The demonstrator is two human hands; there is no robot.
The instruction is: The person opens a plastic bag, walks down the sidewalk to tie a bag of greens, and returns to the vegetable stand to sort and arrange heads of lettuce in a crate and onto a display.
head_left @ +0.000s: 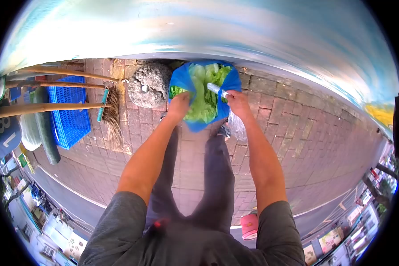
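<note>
Head view: standing on brick paving (pixel 290 126) in dark trousers (pixel 215 177), facing the base of a painted wall (pixel 199 29). Pinching the left rim of a blue plastic bag (pixel 198 126) with left hand (pixel 180 104), fingers closed on the film. Gripping a whitish rod-like item (pixel 213 88) in right hand (pixel 238 103), at the bag's right side; too blurred to name further. Visible in the bag's mouth, between both hands: leafy green lettuce (pixel 204 104), held open to view in front of the feet. Cannot tell whether resting on the paving or lifted. Just below right hand, a clear plastic bag (pixel 237 128); cannot tell whether also held. Left of the blue bag, just beside it, a rough concrete block (pixel 149 84); farther left, a straw broom (pixel 113 117), a blue plastic crate (pixel 69 113) and a long dark-green gourd (pixel 45 126). Near the right sleeve, a pink bucket (pixel 249 227).
</note>
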